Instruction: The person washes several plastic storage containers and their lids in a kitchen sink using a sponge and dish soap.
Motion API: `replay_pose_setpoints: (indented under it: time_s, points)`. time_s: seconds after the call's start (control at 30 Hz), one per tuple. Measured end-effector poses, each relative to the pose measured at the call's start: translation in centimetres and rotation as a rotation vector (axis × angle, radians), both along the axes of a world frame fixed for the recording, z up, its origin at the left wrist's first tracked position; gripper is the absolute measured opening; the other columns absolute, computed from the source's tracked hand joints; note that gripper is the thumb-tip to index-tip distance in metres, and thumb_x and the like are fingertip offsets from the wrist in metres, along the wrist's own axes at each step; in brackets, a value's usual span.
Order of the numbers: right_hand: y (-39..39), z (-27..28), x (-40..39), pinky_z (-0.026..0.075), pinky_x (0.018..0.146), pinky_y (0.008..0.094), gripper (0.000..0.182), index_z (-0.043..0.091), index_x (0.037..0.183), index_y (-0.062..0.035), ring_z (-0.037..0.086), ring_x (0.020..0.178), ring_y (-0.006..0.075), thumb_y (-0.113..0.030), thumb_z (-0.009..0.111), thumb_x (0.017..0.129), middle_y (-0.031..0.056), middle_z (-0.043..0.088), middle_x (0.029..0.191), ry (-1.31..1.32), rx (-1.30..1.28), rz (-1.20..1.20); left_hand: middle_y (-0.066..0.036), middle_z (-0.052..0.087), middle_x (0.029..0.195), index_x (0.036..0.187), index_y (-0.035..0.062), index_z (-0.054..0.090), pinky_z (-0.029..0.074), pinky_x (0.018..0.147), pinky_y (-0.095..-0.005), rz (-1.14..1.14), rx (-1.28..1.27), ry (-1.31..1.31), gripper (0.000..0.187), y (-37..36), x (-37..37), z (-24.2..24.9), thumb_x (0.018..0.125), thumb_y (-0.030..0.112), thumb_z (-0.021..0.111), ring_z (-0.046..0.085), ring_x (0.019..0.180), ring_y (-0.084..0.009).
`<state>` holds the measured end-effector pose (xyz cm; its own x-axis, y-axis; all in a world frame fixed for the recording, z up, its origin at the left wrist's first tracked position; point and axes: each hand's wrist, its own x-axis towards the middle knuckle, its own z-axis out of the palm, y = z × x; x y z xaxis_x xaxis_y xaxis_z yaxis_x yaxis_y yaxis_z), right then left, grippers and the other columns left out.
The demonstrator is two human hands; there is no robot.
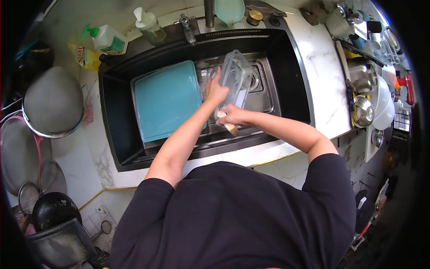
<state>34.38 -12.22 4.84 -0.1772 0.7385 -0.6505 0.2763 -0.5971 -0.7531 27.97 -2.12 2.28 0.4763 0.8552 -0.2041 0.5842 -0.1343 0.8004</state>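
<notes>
A clear plastic container (234, 74) is tilted over the right half of the black sink (109, 130). My left hand (216, 91) is closed on its left side, with one finger stretched along the wall. Close to the container's near end, my right hand (234, 115) grips a small white-and-tan thing (231, 129). Its ends stick out from the fingers, but its kind is not plain. Left of both hands, a flat teal board or lid (165, 101) lies in the sink. The drain (255, 81) shows behind the container.
The tap (209, 13) rises at the sink's back, near a teal bowl (229, 11) and a brass-coloured lid (255, 17). Bottles, including a white pump bottle (109, 40), stand back left. Sieves (53, 101) hang on the left. Metal bowls (363, 111) sit in a rack at right.
</notes>
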Motion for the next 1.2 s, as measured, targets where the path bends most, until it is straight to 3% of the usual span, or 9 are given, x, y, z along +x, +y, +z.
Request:
replay_pose_setpoints:
  time_s: [0.33, 0.47, 0.57, 0.6, 0.63, 0.93, 1.0, 1.07, 1.2]
  points:
    - [-0.5, 1.1, -0.5, 0.047, 0.064, 0.0328, 0.036, 0.058, 0.080, 0.0048, 0.060, 0.070, 0.0241, -0.011, 0.070, 0.049, 0.0155, 0.061, 0.076, -0.195, 0.197, -0.332, -0.021, 0.051, 0.105, 0.132, 0.0276, 0.031, 0.041, 0.083, -0.0370, 0.111, -0.021, 0.155, 0.077, -0.3, 1.0, 4.3, 0.060, 0.014, 0.054, 0.050, 0.101, -0.0325]
    - [-0.2, 2.1, 1.8, 0.049, 0.065, 0.0316, 0.031, 0.054, 0.092, 0.0032, 0.059, 0.073, 0.0200, -0.004, 0.059, 0.062, 0.0111, 0.059, 0.084, 0.508, 0.039, -0.527, -0.021, 0.048, 0.112, 0.133, 0.0298, 0.028, 0.040, 0.086, -0.0372, 0.011, -0.007, 0.061, 0.075, -0.3, 0.3, 5.3, 0.064, 0.019, 0.056, 0.049, 0.104, -0.0339]
    - [-0.1, 1.0, 4.3, 0.047, 0.074, 0.0382, 0.028, 0.054, 0.087, 0.0003, 0.058, 0.078, 0.0252, -0.021, 0.044, 0.073, 0.0133, 0.058, 0.086, 1.081, 0.033, -0.889, -0.022, 0.046, 0.115, 0.133, 0.0292, 0.026, 0.038, 0.089, -0.0373, -0.061, -0.032, 0.014, 0.069, -0.9, 0.2, 4.8, 0.072, 0.029, 0.057, 0.047, 0.106, -0.0349]
    - [0.3, 2.4, 4.2, 0.047, 0.074, 0.0382, 0.028, 0.054, 0.087, 0.0003, 0.058, 0.078, 0.0252, -0.021, 0.044, 0.073, 0.0133, 0.058, 0.086, 1.079, 0.037, -0.886, -0.022, 0.046, 0.116, 0.134, 0.0283, 0.026, 0.036, 0.090, -0.0369, -0.069, -0.057, -0.010, 0.066, -1.1, 0.4, 3.3, 0.076, 0.035, 0.056, 0.046, 0.107, -0.0350]
    - [0.5, 3.7, 4.1, 0.047, 0.075, 0.0379, 0.028, 0.055, 0.087, -0.0006, 0.058, 0.080, 0.0246, -0.023, 0.043, 0.074, 0.0125, 0.058, 0.087, 1.097, 0.087, -0.970, -0.024, 0.043, 0.112, 0.135, 0.0316, 0.018, 0.036, 0.088, -0.0404, -0.083, -0.012, -0.125, 0.063, -1.3, 0.5, 1.5, 0.081, 0.058, 0.035, 0.047, 0.100, -0.0389]
    - [-1.2, 5.1, 2.4, 0.047, 0.070, 0.0290, 0.038, 0.049, 0.104, -0.0030, 0.055, 0.081, 0.0149, -0.027, 0.060, 0.076, 0.0069, 0.054, 0.092, 0.643, 0.098, -0.700, -0.025, 0.039, 0.119, 0.133, 0.0217, 0.029, 0.026, 0.098, -0.0375, -0.111, -0.164, -0.450, 0.065, -0.6, 0.4, 0.7, 0.085, 0.059, 0.009, 0.038, 0.112, -0.0362]
    - [-0.8, 4.2, 2.0, 0.047, 0.064, 0.0266, 0.034, 0.051, 0.102, -0.0014, 0.055, 0.074, 0.0138, -0.021, 0.061, 0.076, 0.0056, 0.055, 0.085, 0.604, 0.062, -0.723, -0.024, 0.033, 0.128, 0.134, 0.0177, 0.028, 0.023, 0.100, -0.0340, -0.165, -0.250, -0.435, 0.070, -0.8, -0.1, 2.3, 0.083, 0.063, 0.010, 0.035, 0.116, -0.0322]
    - [-0.4, 3.2, 1.7, 0.047, 0.057, 0.0253, 0.029, 0.053, 0.100, -0.0010, 0.057, 0.065, 0.0145, -0.017, 0.060, 0.077, 0.0056, 0.057, 0.079, 0.483, 0.121, -0.853, -0.022, 0.028, 0.133, 0.134, 0.0110, 0.027, 0.022, 0.100, -0.0314, -0.272, -0.871, -0.623, 0.079, -1.9, -0.6, 5.8, 0.081, 0.067, 0.011, 0.030, 0.122, -0.0277]
    - [-0.4, 2.6, 2.5, 0.047, 0.058, 0.0267, 0.018, 0.057, 0.094, 0.0013, 0.057, 0.066, 0.0145, -0.007, 0.056, 0.077, 0.0070, 0.059, 0.080, 0.575, 0.213, -1.033, -0.018, 0.021, 0.138, 0.138, 0.0079, 0.009, 0.021, 0.102, -0.0320, -0.426, -0.551, -0.606, 0.083, -0.5, -2.5, 4.4, 0.077, 0.036, 0.058, 0.027, 0.125, -0.0252]
